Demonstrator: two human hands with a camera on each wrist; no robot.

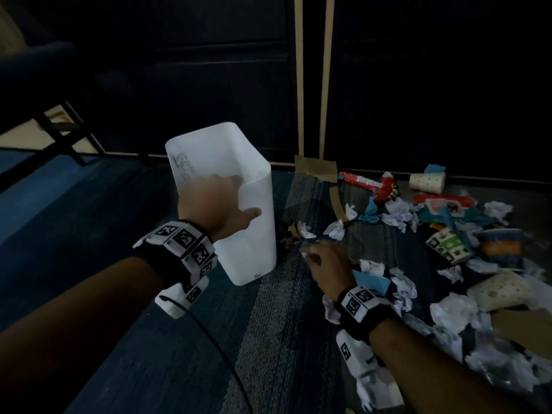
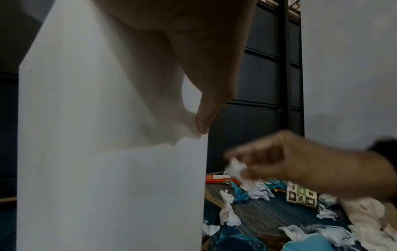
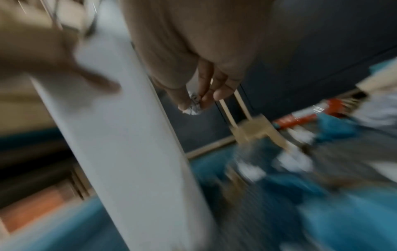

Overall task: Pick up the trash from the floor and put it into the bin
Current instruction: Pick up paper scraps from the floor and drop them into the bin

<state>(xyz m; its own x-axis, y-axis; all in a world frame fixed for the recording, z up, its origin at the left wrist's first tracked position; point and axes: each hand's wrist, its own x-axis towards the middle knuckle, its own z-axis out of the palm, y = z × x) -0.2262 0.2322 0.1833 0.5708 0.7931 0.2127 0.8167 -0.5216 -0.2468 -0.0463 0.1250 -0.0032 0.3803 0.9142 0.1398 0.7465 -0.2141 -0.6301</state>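
Note:
A tall white plastic bin [image 1: 251,234] stands upright on the carpet. My left hand [image 1: 221,204] holds its near rim, fingers inside and thumb [image 2: 206,115] on the outer wall of the bin [image 2: 107,169]. My right hand [image 1: 325,261] hovers low just right of the bin and pinches a small crumpled white paper ball [image 3: 193,108], seen also in the left wrist view as a paper ball [image 2: 236,168]. The right wrist view is blurred, with the bin [image 3: 128,152] to its left.
Trash litters the carpet to the right: crumpled white papers [image 1: 397,215], blue scraps [image 1: 370,279], red wrappers [image 1: 367,182], paper cups [image 1: 427,180], a printed cup [image 1: 449,245] and cardboard [image 1: 522,327]. A dark wall with taped strips [image 1: 316,165] stands behind. Chair legs [image 1: 59,130] are at left.

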